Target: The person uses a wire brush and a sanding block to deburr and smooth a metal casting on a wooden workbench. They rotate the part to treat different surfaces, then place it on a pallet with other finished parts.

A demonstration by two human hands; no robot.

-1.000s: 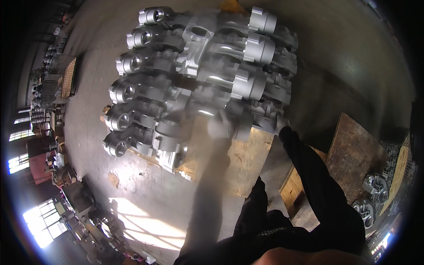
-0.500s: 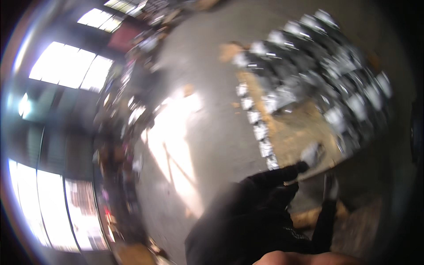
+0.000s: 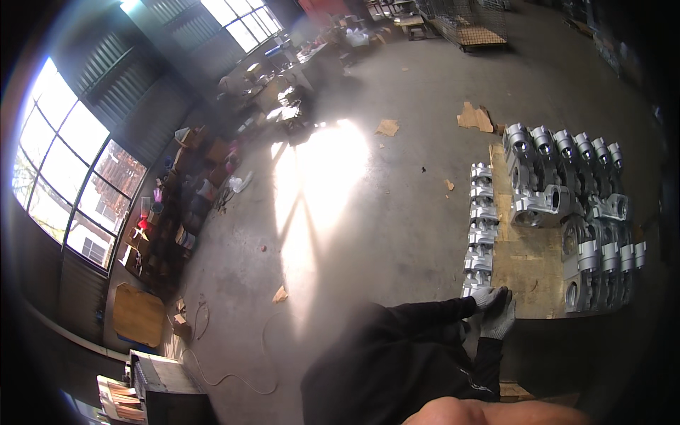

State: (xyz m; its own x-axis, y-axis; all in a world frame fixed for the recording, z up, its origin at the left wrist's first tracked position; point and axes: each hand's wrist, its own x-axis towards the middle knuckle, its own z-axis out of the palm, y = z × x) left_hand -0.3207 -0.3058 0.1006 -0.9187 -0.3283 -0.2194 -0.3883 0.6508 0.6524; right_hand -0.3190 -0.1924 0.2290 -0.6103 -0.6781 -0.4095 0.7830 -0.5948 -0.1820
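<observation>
My left hand (image 3: 487, 297), in a light glove with dark fingertips, is at the near left corner of a wooden board (image 3: 528, 265). Its fingers look bent, and what lies under them is hidden. Close against it, my right hand (image 3: 500, 320) wears a similar glove and points away from me; whether its fingers grip anything does not show. A silver-grey patch (image 3: 470, 331) shows beside the hands, too covered to name. Just beyond my left hand, a column of silver metal castings (image 3: 482, 230) runs along the board's left edge.
More silver castings (image 3: 602, 248) with round bores stand in rows on the board's far and right parts. Torn cardboard (image 3: 474, 117) lies on the concrete floor. A wire cage cart (image 3: 478, 28) stands far off. Cluttered shelves (image 3: 188, 205) line the windowed wall; a hose (image 3: 265, 354) curls nearby.
The view has swung and become sharper. My hands, apart before with the left over the board, have come together at its near left corner beside the column of castings.
</observation>
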